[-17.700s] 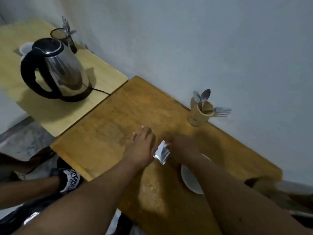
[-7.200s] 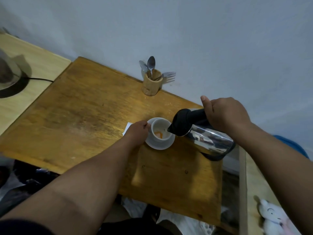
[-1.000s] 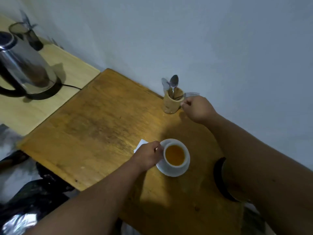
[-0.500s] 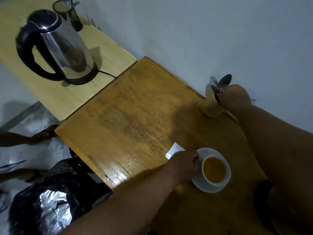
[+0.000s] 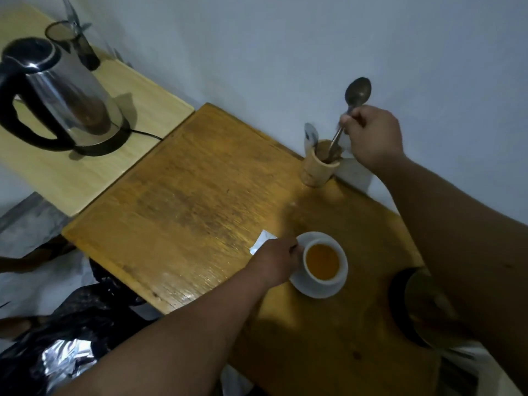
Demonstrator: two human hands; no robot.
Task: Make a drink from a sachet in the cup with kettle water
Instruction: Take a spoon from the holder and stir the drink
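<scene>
At the upper left of the frame a steel kettle (image 5: pixel 61 98) stands on its black base on a pale side table (image 5: pixel 85 172), with a dark holder of cutlery (image 5: pixel 75 44) behind it. Lower centre, my left hand (image 5: pixel 275 262) is closed on the handle side of the white cup (image 5: pixel 323 265), which sits on a saucer (image 5: pixel 317 290) on the brown table (image 5: pixel 200 195) and holds an orange-brown drink. A torn white sachet (image 5: pixel 261 242) lies flat on the table, poking out from behind that hand. Upper right, my right hand (image 5: pixel 371 135) pinches the handle of a spoon (image 5: pixel 357 92), bowl up, its lower end in the wooden cup (image 5: pixel 318 170) by the wall.
</scene>
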